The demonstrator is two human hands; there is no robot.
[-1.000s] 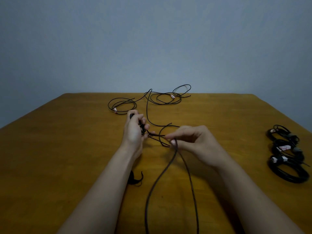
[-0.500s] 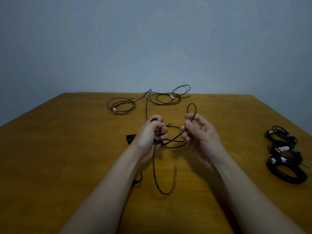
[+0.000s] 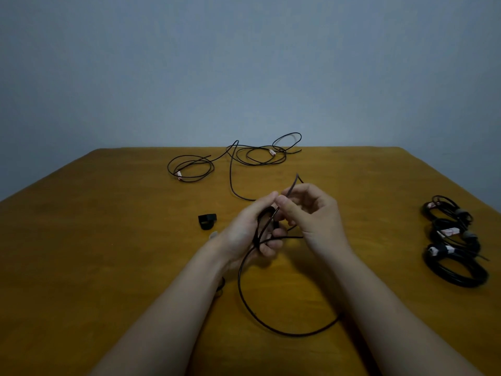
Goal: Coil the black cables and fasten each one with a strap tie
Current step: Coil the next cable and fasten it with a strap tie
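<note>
At the table's middle, my left hand (image 3: 250,234) grips a small coil of a thin black cable (image 3: 273,325) in its palm. My right hand (image 3: 311,215) pinches a strand of the same cable right beside the left fingers, and a loop sticks up behind its fingers. A long slack loop of this cable hangs down onto the table between my forearms. It also runs back to a loose tangle of black cable (image 3: 260,154) at the far edge. A black strap tie (image 3: 206,221) lies on the table left of my left hand.
Three coiled and tied black cables (image 3: 455,240) lie in a row near the right edge of the wooden table (image 3: 95,240). A second loose cable loop (image 3: 191,169) lies at the far left. A small dark piece shows by my left forearm (image 3: 221,287).
My hands have come together: the right hand brought its loop over to the left hand's coil. The slack loop on the table has grown wider and swung to the right.
</note>
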